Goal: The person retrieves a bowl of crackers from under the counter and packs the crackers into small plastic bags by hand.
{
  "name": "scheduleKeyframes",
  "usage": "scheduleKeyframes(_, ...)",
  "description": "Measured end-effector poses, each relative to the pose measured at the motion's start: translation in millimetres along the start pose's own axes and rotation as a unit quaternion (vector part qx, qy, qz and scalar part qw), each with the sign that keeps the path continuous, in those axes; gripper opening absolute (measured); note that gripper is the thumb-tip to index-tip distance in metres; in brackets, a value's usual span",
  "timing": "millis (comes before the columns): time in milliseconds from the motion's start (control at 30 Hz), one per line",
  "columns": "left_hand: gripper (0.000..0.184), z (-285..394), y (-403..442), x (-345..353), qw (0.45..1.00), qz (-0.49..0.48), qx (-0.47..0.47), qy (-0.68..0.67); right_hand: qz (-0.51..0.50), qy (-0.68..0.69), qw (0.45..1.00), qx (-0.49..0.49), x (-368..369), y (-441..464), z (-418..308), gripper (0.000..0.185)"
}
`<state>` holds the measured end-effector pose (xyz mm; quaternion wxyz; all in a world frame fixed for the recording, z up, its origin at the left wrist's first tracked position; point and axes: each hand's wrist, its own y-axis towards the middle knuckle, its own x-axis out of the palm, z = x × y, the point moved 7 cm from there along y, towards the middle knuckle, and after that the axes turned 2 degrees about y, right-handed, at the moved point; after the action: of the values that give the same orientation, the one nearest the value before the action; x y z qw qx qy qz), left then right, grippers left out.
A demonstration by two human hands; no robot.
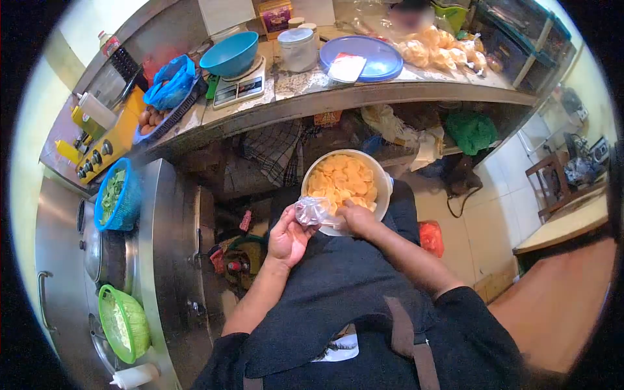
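A round white tub sits on my lap, filled with thin yellow-orange chips. My left hand pinches a small clear plastic bag at the tub's near left rim. Whatever lies inside the crinkled bag is hard to make out. Down in the tub, my right hand curls its fingers around some chips close to the bag's mouth. Its fingertips are partly hidden among the chips.
On the counter ahead stand a teal bowl on a kitchen scale, a white bucket, a blue-purple tray and several filled plastic bags. Leafy greens in a blue basket and a green basket are left. A red bag lies on the floor.
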<state>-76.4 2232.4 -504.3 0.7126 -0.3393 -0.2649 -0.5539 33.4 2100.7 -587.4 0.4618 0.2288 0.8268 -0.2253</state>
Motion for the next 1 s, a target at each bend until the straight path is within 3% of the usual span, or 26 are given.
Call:
scheduleKeyframes(100,0.044,-1.3,1.2,0.9,1.000,-0.004,-0.007,0.005,0.086,0.054,0.995,-0.023,-4.1,2.8,16.4,0.024)
scheduleKeyframes(200,0.045,-2.7,4.6,4.9,1.000,-0.012,-0.008,0.023,0.054,0.168,0.978,0.111,-26.7,-6.0,29.6,0.024)
scheduleKeyframes(233,0.045,-2.9,6.6,5.0,0.999,-0.012,-0.007,0.031,0.160,0.125,0.976,0.076,-49.1,-11.4,26.2,0.025)
scheduleKeyframes(333,0.042,-3.4,15.5,2.2,0.999,-0.009,-0.004,0.045,0.175,0.429,0.871,0.163,-85.3,-31.1,22.5,0.023)
scheduleKeyframes(367,0.041,-3.9,19.0,2.9,0.999,-0.009,-0.005,0.048,0.175,0.508,0.832,0.140,-89.5,-31.6,20.3,0.025)
scheduleKeyframes(467,0.036,-9.4,27.1,9.2,0.998,-0.012,-0.019,0.067,0.162,0.653,0.737,0.061,-104.5,-38.6,-1.4,0.022)
scheduleKeyframes(600,0.035,-9.3,33.7,33.8,0.996,-0.054,-0.015,0.075,0.054,0.795,0.603,0.045,-108.4,-36.9,-35.4,0.012)
scheduleKeyframes(633,0.036,-9.3,34.2,36.8,0.995,-0.063,-0.013,0.073,0.054,0.807,0.583,0.084,-106.9,-39.0,-39.5,0.010)
scheduleKeyframes(733,0.040,-8.5,33.8,38.8,0.995,-0.075,-0.008,0.072,-0.002,0.819,0.569,0.069,-93.0,-33.3,-37.0,0.010)
scheduleKeyframes(833,0.042,-6.1,30.9,43.2,0.995,-0.078,-0.001,0.065,0.002,0.800,0.596,0.066,-93.5,-33.5,-37.9,0.011)
scheduleKeyframes(1000,0.043,-7.0,27.2,49.0,0.996,-0.075,-0.005,0.052,0.138,0.672,0.726,0.048,-117.7,-39.6,-36.4,0.013)
